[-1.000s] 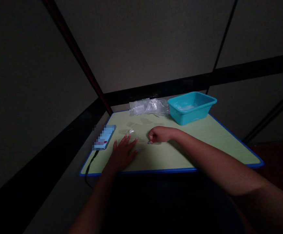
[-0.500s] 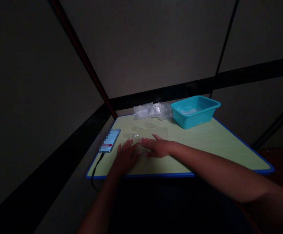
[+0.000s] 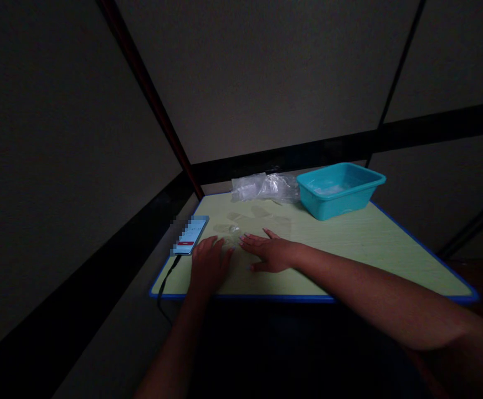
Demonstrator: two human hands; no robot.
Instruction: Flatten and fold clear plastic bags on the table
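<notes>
A thin clear plastic sheet or bag [image 3: 235,229] lies on the table, hard to make out except for a small shiny crease. My right hand [image 3: 268,254] rests palm down at its near side, fingers stretched toward the left and the little finger apart. To the left of it, my left hand [image 3: 209,263] is palm down on the tabletop near the phone, its fingers slightly bent and the thumb spread. Neither hand grips anything that I can see. Dark hand-shaped shadows fall on the table beyond the fingers.
A phone [image 3: 192,235] with a lit screen and a black cable [image 3: 165,280] lies at the left edge. Crumpled clear plastic bags [image 3: 264,187] lie at the back beside a turquoise basin [image 3: 337,202] holding some clear plastic. Walls [image 3: 275,83] border the pale green, blue-edged table [image 3: 374,255].
My left hand has drawn left, away from the right hand, and its fingers are more bent. The right hand keeps almost the same place. The whole view has shifted slightly.
</notes>
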